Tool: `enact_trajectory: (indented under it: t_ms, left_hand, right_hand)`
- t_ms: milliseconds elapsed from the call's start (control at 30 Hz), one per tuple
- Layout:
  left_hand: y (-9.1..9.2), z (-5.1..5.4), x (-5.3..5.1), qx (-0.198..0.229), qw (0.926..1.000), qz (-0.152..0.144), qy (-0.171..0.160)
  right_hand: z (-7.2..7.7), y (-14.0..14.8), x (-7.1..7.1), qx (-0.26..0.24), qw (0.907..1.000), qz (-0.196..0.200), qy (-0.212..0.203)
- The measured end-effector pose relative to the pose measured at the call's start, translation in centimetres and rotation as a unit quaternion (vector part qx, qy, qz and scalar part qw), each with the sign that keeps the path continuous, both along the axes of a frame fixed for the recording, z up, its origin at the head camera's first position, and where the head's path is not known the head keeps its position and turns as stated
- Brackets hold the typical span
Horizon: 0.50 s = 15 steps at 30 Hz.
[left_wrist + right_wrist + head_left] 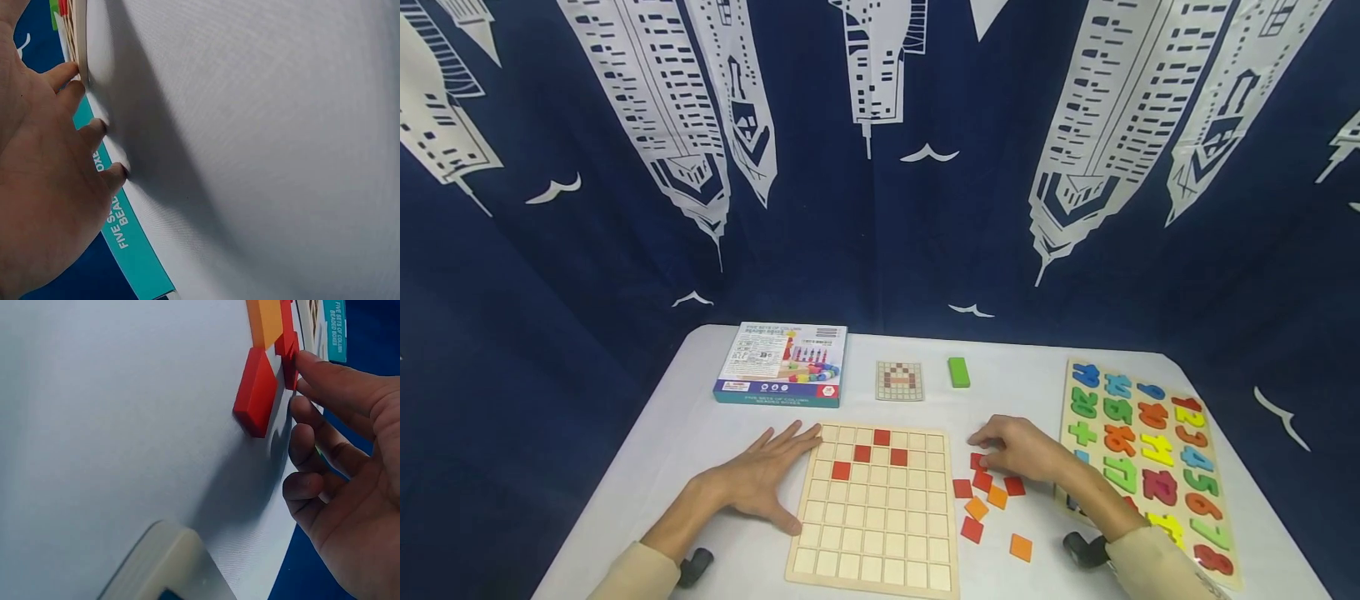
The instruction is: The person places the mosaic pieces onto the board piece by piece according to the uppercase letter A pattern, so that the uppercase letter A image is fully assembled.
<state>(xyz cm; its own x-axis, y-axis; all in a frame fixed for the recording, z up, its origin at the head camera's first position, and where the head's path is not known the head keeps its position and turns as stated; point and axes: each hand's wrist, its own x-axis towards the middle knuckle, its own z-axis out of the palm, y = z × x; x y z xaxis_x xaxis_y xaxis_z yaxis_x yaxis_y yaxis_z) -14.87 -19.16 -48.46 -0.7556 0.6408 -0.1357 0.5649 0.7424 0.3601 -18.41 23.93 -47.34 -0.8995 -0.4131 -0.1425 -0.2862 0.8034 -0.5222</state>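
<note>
My left hand (758, 477) lies with fingers spread on the table, its thumb and index finger at the left edge of a wooden grid board (867, 577). Several red tiles sit in the board's upper cells. To the board's right, my right hand (1021, 448) reaches down with fingers bent; its thumb touches a red tile (977, 461) and the index fingertip stands apart from it. In the right wrist view the thumb is against that red tile (291, 370), beside another red tile (256, 394). Loose orange tiles (1020, 547) and red tiles (972, 529) lie nearby.
A small pattern card (898, 381) and a green block (958, 372) lie behind the board. A boxed bead set (780, 365) stands at the back left. A number puzzle board (1221, 500) lies on the right, under the right forearm.
</note>
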Motion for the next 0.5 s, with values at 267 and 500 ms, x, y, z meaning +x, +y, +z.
enact_trajectory:
  t_ms: [267, 500]
  left_hand:
    - [-0.07, -0.02, -0.05, -0.018, 0.9998, -0.006, -0.005]
    - [0.02, 0.03, -0.02, -0.024, 0.9996, -0.006, -0.011]
  right_hand:
    - [-0.18, 0.23, 0.09, -0.01, 0.9996, 0.023, 0.014]
    - [-0.37, 0.1, 0.26, -0.007, 0.9997, 0.013, 0.019]
